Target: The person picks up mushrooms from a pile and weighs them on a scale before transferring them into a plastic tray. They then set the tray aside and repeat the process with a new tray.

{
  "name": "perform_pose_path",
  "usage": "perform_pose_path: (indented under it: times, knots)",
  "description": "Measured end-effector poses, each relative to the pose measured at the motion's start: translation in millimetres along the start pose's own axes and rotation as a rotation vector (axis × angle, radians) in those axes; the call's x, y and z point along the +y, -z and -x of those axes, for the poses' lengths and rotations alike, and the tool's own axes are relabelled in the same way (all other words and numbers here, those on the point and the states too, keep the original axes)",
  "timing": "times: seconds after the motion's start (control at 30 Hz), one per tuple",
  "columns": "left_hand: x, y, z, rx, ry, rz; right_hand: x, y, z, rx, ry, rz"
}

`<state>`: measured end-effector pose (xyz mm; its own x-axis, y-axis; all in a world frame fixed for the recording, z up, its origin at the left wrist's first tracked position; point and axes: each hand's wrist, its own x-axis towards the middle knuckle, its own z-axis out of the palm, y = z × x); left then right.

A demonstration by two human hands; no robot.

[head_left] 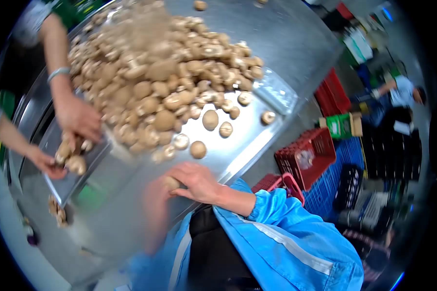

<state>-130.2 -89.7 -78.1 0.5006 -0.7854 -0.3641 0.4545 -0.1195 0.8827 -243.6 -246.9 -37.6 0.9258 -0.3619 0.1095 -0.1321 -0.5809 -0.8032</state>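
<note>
My right hand (196, 181), in a blue sleeve, reaches over the near edge of the metal table, its fingers curled round a brown mushroom (171, 183). My left hand (156, 206) is smeared by motion close beside it, and its fingers cannot be made out. Just beyond both hands, a few loose mushrooms (198, 149) lie at the fringe of a large heap of mushrooms (165, 87). Part of the heap's top is blurred.
At the left, a co-worker's two hands (77, 116) hold several mushrooms (76, 165) over a metal tray (85, 162). A clear plastic bag (276, 91) lies by the table's raised rim (262, 145). Red crates (308, 157) stand on the floor at right; another person (403, 92) is farther off.
</note>
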Motion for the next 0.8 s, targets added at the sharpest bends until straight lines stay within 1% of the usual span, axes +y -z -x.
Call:
perform_pose_path:
  times: [0.07,0.13,0.2,0.3,0.33,0.4,0.43,0.47,0.5,0.53,0.6,0.63,0.7,0.73,0.8]
  knots:
    - [-3.5,-16.9,-6.3,0.037,-0.201,-0.338,10.4,7.4,9.1,0.095,-0.042,0.053]
    - [6.4,-38.3,-19.1,0.114,-0.302,-0.613,27.6,25.9,17.9,0.169,-0.068,0.087]
    - [22.9,-58.8,-32.6,0.220,-0.290,-0.840,51.8,57.7,26.2,0.234,-0.087,0.110]
    - [-6.9,-46.9,-61.3,0.172,-0.533,-1.338,94.8,111.0,40.5,0.470,-0.226,0.296]
    - [-19.8,-42.7,-70.0,0.113,-0.525,-1.436,111.5,135.8,42.9,0.462,-0.279,0.383]
    - [-25.8,-51.3,-81.9,0.036,-0.289,-1.624,146.6,191.0,50.0,0.473,-0.371,0.562]
    - [-33.9,-55.2,-85.4,0.062,-0.374,-1.652,164.9,217.2,52.9,0.492,-0.413,0.655]
    - [-42.1,-59.3,-88.8,0.093,-0.459,-1.679,183.6,240.2,54.4,0.465,-0.527,0.668]
    - [-52.2,-57.8,-90.5,0.201,-0.723,-1.613,199.5,261.8,55.0,0.430,-0.571,0.677]
    - [-51.0,-61.9,-102.6,0.183,-0.376,-1.714,231.4,274.1,58.6,0.397,-0.545,0.735]
    - [-60.9,-55.3,-116.3,0.205,-0.299,-1.798,264.7,287.9,52.9,0.200,-0.668,0.706]
    - [-65.7,-51.4,-122.7,0.213,-0.260,-1.841,272.1,296.6,47.3,0.125,-0.693,0.619]
    - [-38.2,-83.0,-100.9,0.285,-0.251,-1.956,265.9,303.4,41.6,0.087,-0.705,0.562]
    - [-15.7,-112.3,-96.8,0.344,-0.199,-1.932,263.2,302.3,40.0,0.089,-0.705,0.575]
    - [1.4,-120.9,-85.7,0.265,-0.373,-1.899,249.5,300.7,38.5,0.092,-0.728,0.596]
